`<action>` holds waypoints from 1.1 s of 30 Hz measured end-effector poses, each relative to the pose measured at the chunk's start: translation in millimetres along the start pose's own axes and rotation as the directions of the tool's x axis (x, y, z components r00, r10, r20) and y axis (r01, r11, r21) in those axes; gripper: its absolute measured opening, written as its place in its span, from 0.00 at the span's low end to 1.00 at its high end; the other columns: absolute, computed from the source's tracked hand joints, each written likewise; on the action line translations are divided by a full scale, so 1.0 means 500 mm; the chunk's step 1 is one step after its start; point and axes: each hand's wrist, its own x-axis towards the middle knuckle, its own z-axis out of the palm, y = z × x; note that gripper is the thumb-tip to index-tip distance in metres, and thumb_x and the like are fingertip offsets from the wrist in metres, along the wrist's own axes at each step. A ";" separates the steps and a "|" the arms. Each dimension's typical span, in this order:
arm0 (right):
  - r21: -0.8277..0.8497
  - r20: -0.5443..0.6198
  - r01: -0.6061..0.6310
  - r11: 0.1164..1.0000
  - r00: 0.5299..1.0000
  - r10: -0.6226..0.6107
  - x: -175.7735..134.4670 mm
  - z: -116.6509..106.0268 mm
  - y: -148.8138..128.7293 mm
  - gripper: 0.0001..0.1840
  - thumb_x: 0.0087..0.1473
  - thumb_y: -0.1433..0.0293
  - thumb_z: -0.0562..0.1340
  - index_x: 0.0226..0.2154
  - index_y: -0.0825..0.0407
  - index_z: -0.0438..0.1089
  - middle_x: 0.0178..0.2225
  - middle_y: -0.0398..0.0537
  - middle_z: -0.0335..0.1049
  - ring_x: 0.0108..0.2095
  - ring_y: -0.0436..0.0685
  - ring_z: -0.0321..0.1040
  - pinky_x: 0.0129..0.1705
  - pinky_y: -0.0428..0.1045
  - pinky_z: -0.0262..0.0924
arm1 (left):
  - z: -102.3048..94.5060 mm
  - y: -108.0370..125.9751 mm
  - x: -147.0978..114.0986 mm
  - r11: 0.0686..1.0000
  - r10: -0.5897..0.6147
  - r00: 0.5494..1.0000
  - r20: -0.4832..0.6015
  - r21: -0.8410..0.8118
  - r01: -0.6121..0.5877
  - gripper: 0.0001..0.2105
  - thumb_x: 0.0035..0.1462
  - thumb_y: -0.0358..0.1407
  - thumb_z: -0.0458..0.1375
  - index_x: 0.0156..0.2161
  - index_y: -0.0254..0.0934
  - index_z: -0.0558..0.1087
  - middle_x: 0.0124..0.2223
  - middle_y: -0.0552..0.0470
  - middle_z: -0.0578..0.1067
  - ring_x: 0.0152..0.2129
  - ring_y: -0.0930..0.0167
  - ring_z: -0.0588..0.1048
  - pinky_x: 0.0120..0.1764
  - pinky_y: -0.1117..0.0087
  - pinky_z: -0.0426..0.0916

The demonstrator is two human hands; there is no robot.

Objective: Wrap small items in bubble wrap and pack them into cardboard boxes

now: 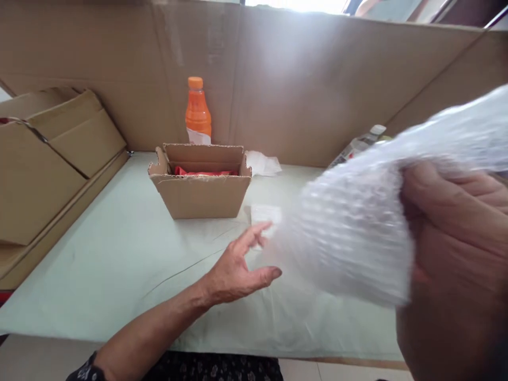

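Note:
Close to the camera on the right, my right hand [456, 233] grips a sheet of bubble wrap [349, 227], which hangs toward the middle and is blurred along its left edge. The fingers are closed on the wrap, with its upper part running off the right side. Over the table, my left hand [242, 264] has its thumb and fingers apart and nothing in them. Its fingertips lie near the blurred edge of the wrap; I cannot tell whether they touch. Just behind those fingers, a small white piece [265, 213] lies flat on the cloth.
An open cardboard box [204, 198] with a red packet [206, 173] inside stands mid-table. Behind it are an orange bottle [198, 111] and a crumpled white sheet [264, 164]. A clear bottle [363, 143] leans at the right. Larger cardboard [43, 164] stands left; a cardboard wall [301, 79] closes the back.

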 end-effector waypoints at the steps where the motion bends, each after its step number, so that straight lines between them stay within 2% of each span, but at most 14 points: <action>1: -0.007 -0.033 -0.021 1.000 0.999 0.021 0.005 -0.004 0.010 0.04 0.61 0.60 0.67 0.36 0.39 0.79 0.39 0.43 0.79 0.42 0.61 0.78 0.41 0.56 0.78 | 0.005 -0.008 -0.014 0.993 -0.084 0.994 0.064 -0.076 0.089 0.26 0.57 0.40 0.64 0.60 0.38 0.71 0.46 0.46 0.79 0.44 0.65 0.78 0.54 0.61 0.71; 3: 0.021 -0.067 -0.051 0.998 0.996 0.052 0.025 -0.017 0.056 0.03 0.58 0.62 0.70 0.35 0.41 0.79 0.36 0.43 0.79 0.36 0.57 0.78 0.37 0.54 0.77 | 0.006 -0.028 -0.056 0.952 -0.228 0.967 0.110 -0.185 0.245 0.21 0.56 0.37 0.62 0.55 0.35 0.75 0.37 0.50 0.78 0.35 0.69 0.77 0.47 0.65 0.71; 5: 0.087 -0.053 -0.085 0.993 0.995 0.090 0.041 -0.030 0.127 0.08 0.51 0.62 0.74 0.33 0.44 0.79 0.34 0.42 0.79 0.32 0.53 0.76 0.34 0.50 0.75 | 0.002 -0.050 -0.104 0.895 -0.357 0.931 0.083 -0.254 0.366 0.22 0.54 0.37 0.62 0.55 0.34 0.73 0.36 0.51 0.76 0.33 0.71 0.75 0.43 0.68 0.70; 7: 0.123 -0.059 -0.179 0.976 0.981 0.187 0.040 -0.042 0.207 0.14 0.44 0.60 0.77 0.32 0.47 0.79 0.32 0.42 0.79 0.29 0.50 0.73 0.31 0.47 0.71 | -0.004 -0.072 -0.143 0.854 -0.450 0.892 0.046 -0.271 0.445 0.24 0.54 0.37 0.61 0.57 0.34 0.71 0.37 0.51 0.75 0.34 0.71 0.73 0.41 0.69 0.69; 10: 0.092 -0.110 -0.331 0.939 0.934 0.340 0.005 -0.056 0.299 0.19 0.38 0.58 0.78 0.32 0.49 0.80 0.30 0.43 0.79 0.28 0.50 0.72 0.28 0.45 0.67 | -0.011 -0.098 -0.171 0.839 -0.510 0.860 0.010 -0.216 0.500 0.24 0.55 0.37 0.59 0.57 0.33 0.71 0.36 0.52 0.73 0.33 0.72 0.71 0.40 0.69 0.67; 14: 0.018 -0.114 -0.371 0.929 0.922 0.370 -0.017 -0.058 0.348 0.19 0.41 0.56 0.76 0.35 0.49 0.81 0.31 0.46 0.79 0.28 0.52 0.72 0.29 0.48 0.67 | -0.018 -0.108 -0.160 0.834 -0.535 0.844 0.044 -0.131 0.536 0.22 0.55 0.34 0.58 0.56 0.34 0.72 0.34 0.54 0.72 0.31 0.73 0.70 0.38 0.69 0.66; 17: -0.046 -0.033 -0.311 0.949 0.950 0.309 0.034 -0.048 0.370 0.20 0.48 0.54 0.72 0.40 0.49 0.80 0.34 0.47 0.80 0.31 0.54 0.74 0.34 0.50 0.69 | -0.023 -0.104 -0.123 0.828 -0.547 0.837 0.023 -0.133 0.545 0.25 0.55 0.34 0.58 0.59 0.34 0.68 0.34 0.55 0.71 0.30 0.73 0.70 0.37 0.70 0.65; 19: -0.115 0.110 -0.267 0.957 0.954 0.279 0.081 -0.047 0.393 0.21 0.51 0.54 0.69 0.43 0.49 0.79 0.38 0.48 0.80 0.39 0.58 0.76 0.42 0.53 0.71 | -0.025 -0.104 -0.092 0.816 -0.561 0.828 -0.024 -0.184 0.547 0.28 0.55 0.36 0.58 0.62 0.34 0.65 0.34 0.56 0.71 0.30 0.74 0.71 0.38 0.70 0.66; 22: -0.405 0.300 -0.182 0.896 0.900 0.318 0.121 -0.062 0.439 0.23 0.52 0.58 0.63 0.48 0.50 0.78 0.46 0.50 0.80 0.49 0.62 0.75 0.53 0.57 0.69 | -0.027 -0.109 -0.051 0.769 -0.609 0.791 -0.057 -0.288 0.571 0.32 0.54 0.38 0.59 0.63 0.32 0.61 0.31 0.59 0.68 0.27 0.74 0.70 0.35 0.70 0.66; 24: -0.596 0.289 -0.122 0.793 0.889 0.355 0.115 -0.077 0.468 0.25 0.48 0.63 0.62 0.49 0.51 0.77 0.51 0.53 0.78 0.53 0.67 0.73 0.57 0.62 0.66 | -0.027 -0.115 -0.037 0.731 -0.646 0.761 -0.052 -0.328 0.598 0.33 0.52 0.39 0.60 0.62 0.31 0.61 0.29 0.61 0.66 0.25 0.75 0.68 0.31 0.72 0.65; 26: -0.686 0.234 -0.101 0.721 0.907 0.350 0.094 -0.093 0.489 0.27 0.46 0.65 0.62 0.50 0.52 0.76 0.53 0.56 0.77 0.56 0.71 0.69 0.61 0.67 0.59 | -0.028 -0.122 -0.033 0.709 -0.667 0.744 -0.043 -0.341 0.617 0.34 0.51 0.39 0.61 0.62 0.32 0.60 0.29 0.61 0.66 0.24 0.75 0.68 0.28 0.72 0.64; 29: -0.779 0.240 0.001 0.627 0.924 0.298 0.076 -0.130 0.506 0.21 0.49 0.66 0.62 0.46 0.50 0.79 0.48 0.54 0.79 0.55 0.72 0.69 0.62 0.69 0.55 | -0.029 -0.135 -0.036 0.703 -0.672 0.739 -0.035 -0.342 0.623 0.34 0.52 0.39 0.61 0.63 0.34 0.60 0.30 0.61 0.66 0.24 0.75 0.68 0.28 0.73 0.64; 31: -0.828 0.241 0.102 0.551 0.952 0.186 0.088 -0.171 0.509 0.14 0.51 0.66 0.62 0.39 0.48 0.80 0.40 0.52 0.81 0.49 0.70 0.73 0.58 0.67 0.59 | -0.028 -0.143 -0.040 0.707 -0.667 0.745 -0.023 -0.332 0.624 0.33 0.53 0.40 0.61 0.63 0.34 0.61 0.30 0.60 0.66 0.23 0.75 0.68 0.28 0.73 0.65; 33: -0.853 0.177 0.142 0.503 0.984 0.023 0.117 -0.220 0.501 0.08 0.52 0.65 0.63 0.33 0.47 0.78 0.35 0.53 0.79 0.47 0.71 0.73 0.56 0.68 0.60 | -0.028 -0.147 -0.045 0.714 -0.661 0.751 0.000 -0.312 0.628 0.33 0.54 0.40 0.61 0.64 0.34 0.61 0.31 0.59 0.67 0.23 0.76 0.68 0.29 0.72 0.66</action>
